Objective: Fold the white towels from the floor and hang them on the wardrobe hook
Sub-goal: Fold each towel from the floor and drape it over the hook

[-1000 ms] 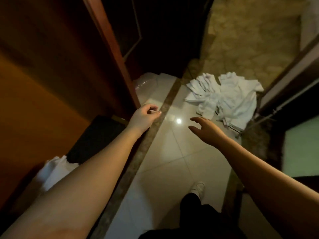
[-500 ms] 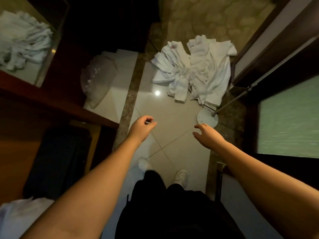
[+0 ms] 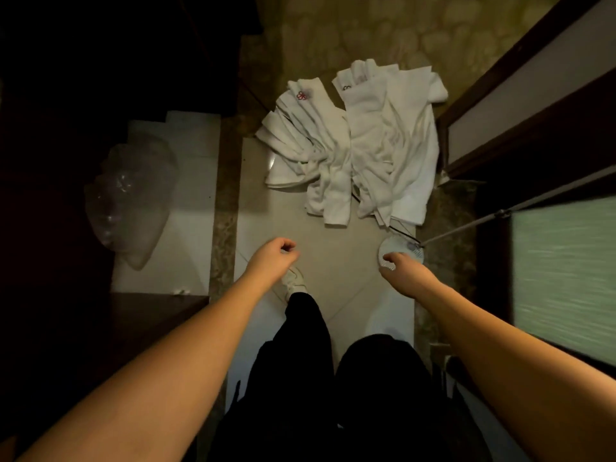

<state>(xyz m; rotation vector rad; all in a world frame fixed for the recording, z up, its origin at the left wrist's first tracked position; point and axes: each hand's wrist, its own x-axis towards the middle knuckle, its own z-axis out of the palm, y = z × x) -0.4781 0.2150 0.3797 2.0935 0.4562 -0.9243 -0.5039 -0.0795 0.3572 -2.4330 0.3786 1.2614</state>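
While both arms reached forward and down over the floor, the scene lay as follows.

Left hand: the left hand (image 3: 274,255) hung above the pale tiles with its fingers loosely curled, holding nothing that could be seen; it was short of the towels and apart from them.

Right hand: the right hand (image 3: 401,270) also hung low with fingers curled downward and nothing visibly in them; in the view it overlapped the near edge of a round white disc (image 3: 401,250), but whether it touched the disc could not be told.

White towels: the white towels (image 3: 356,145) lay in a rumpled heap on the floor ahead of both hands, partly on the glossy tile and partly on the darker patterned floor beyond; two of them showed small embroidered marks near their far ends, one of them red.

Disc and pole: a thin metal pole (image 3: 500,215) ran from the disc up to the right, across the dark door frame.

Right side: a frosted greenish glass panel (image 3: 563,281) stood beside the right arm.

Left side: a crumpled clear plastic bag (image 3: 130,201) lay on a lighter surface, with dark wooden furniture around it.

Person: black trousers (image 3: 333,395) filled the lower middle, and one white shoe (image 3: 295,283) showed on the tile just below the left hand.
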